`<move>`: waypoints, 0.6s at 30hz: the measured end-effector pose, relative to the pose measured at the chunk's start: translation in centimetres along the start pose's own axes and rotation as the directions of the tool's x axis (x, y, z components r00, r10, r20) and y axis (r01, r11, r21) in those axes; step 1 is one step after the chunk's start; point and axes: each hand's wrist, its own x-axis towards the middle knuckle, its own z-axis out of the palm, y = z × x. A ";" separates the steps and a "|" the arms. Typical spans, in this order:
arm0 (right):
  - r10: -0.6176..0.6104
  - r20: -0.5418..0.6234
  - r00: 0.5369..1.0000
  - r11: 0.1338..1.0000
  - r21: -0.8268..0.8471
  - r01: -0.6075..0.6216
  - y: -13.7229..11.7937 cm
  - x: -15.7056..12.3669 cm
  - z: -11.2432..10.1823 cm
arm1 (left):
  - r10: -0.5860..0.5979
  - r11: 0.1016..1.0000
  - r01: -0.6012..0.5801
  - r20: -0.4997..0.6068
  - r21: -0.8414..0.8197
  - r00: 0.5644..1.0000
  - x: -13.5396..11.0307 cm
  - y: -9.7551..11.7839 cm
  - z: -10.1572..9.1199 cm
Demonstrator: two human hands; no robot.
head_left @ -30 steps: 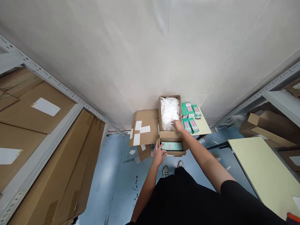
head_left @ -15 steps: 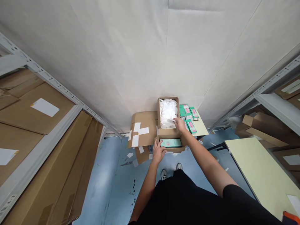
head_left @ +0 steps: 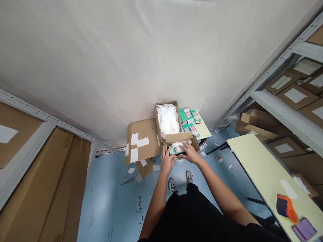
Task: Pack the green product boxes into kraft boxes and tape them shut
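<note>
A small open cardboard box [head_left: 176, 137] stands at the front of the table with a mint-green carton [head_left: 173, 151] inside. My left hand [head_left: 168, 162] grips this box at its left front corner. Over the carton lies a white packet [head_left: 178, 145], and my right hand [head_left: 189, 153] has its fingers on it, partly covering it. Just behind stands a taller cardboard box [head_left: 158, 125] filled with white packets [head_left: 168, 117]. Several green cartons with pink labels [head_left: 187, 112] sit to the right of it.
A large flattened carton [head_left: 146, 129] with white labels lies to the left. Boxes on metal shelving [head_left: 280, 104] flank both sides. On the right-hand table [head_left: 252, 154] are an orange and dark tape dispenser [head_left: 287, 208] and a phone [head_left: 304, 230]. Paper scraps litter the blue floor [head_left: 108, 188].
My right hand has moved from the box of white packets to the small box, bringing a white packet over the green carton. My left hand stays at the box; the view has turned right.
</note>
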 end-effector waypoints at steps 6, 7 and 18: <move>0.029 -0.145 0.989 0.997 0.078 -0.018 2.4 -4.1 -2.7 | 0.061 0.998 -0.061 0.013 0.004 0.998 1.0 2.8 1.2; 0.032 -0.184 0.982 0.997 0.077 -0.018 2.7 -4.6 -3.8 | 0.071 0.997 -0.071 0.017 0.011 0.997 1.1 3.4 1.5; 0.253 -0.485 0.837 0.952 -0.030 -0.305 12.5 -18.8 -15.0 | 0.271 0.959 -0.278 0.118 0.046 0.955 3.8 17.0 12.9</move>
